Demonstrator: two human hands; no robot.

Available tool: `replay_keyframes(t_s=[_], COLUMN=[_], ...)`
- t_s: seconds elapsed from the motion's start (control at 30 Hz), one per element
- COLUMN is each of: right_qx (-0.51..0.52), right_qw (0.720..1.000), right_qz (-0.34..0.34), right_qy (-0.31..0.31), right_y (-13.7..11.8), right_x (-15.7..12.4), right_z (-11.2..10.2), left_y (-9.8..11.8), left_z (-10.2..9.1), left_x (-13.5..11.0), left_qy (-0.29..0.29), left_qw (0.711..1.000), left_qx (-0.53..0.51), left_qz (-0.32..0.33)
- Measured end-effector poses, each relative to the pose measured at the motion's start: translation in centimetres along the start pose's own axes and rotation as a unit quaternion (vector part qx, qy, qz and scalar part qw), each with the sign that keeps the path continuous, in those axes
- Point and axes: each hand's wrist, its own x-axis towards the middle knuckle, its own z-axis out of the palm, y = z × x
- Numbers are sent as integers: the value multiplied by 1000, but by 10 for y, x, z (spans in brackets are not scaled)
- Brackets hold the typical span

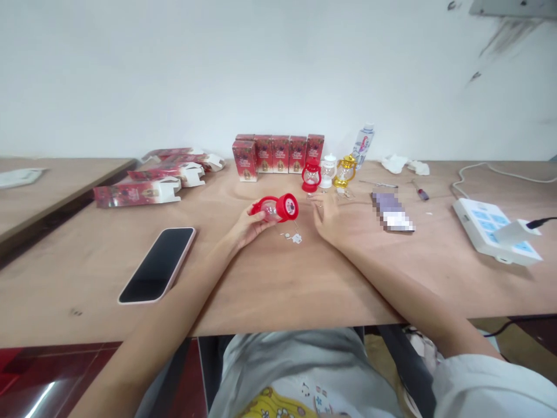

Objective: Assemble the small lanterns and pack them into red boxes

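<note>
A small red lantern (pixel 270 209) lies tilted in my left hand (pixel 250 227), which is closed around its clear middle. Its round base, with small parts showing in it, faces toward me. My right hand (pixel 328 219) rests low over the table to the right of the lantern, thumb and fingers apart and fingertips among small loose parts. Just beneath the lantern are small white and metal pieces (pixel 296 238). Beyond my hands stand a second red lantern (pixel 310 175), a white lantern (pixel 327 172) and a gold lantern (pixel 344 172).
Several red printed boxes (pixel 280 154) stand at the back, with flattened open boxes (pixel 137 193) to their left. A phone (pixel 158 266) lies left, a pixelated object (pixel 391 211) right. Around the right side are a bottle (pixel 364 144), screwdriver (pixel 421 191), tissues (pixel 394 164) and power strip (pixel 483 216).
</note>
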Motion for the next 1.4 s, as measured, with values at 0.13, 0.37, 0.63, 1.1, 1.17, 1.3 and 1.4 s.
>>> replay_keyframes(t_s=[0.13,0.37,0.63,1.1,1.17,1.3,1.4], right_qx=[-151,-216,-223,7,97,189,224], right_qw=[976,953,949,986,981,968,965], right_qz=[75,92,133,166,161,133,91], right_qy=[-136,-191,-178,-4,44,101,105], right_y=[21,32,41,25,12,-29,-61], right_x=[14,30,26,18,9,0,4], right_z=[3,23,25,15,13,8,-2], left_y=[1,3,2,3,3,3,3], left_z=[3,5,0,1,1,1,2], left_x=[0,-2,-2,-6,-6,-6,-6], left_qy=[26,42,31,13,10,2,-6], left_qw=[999,998,998,999,999,999,999], left_qx=[-35,-49,-41,-45,-42,-44,-33], left_qz=[-5,-27,-27,-24,-23,-29,-27])
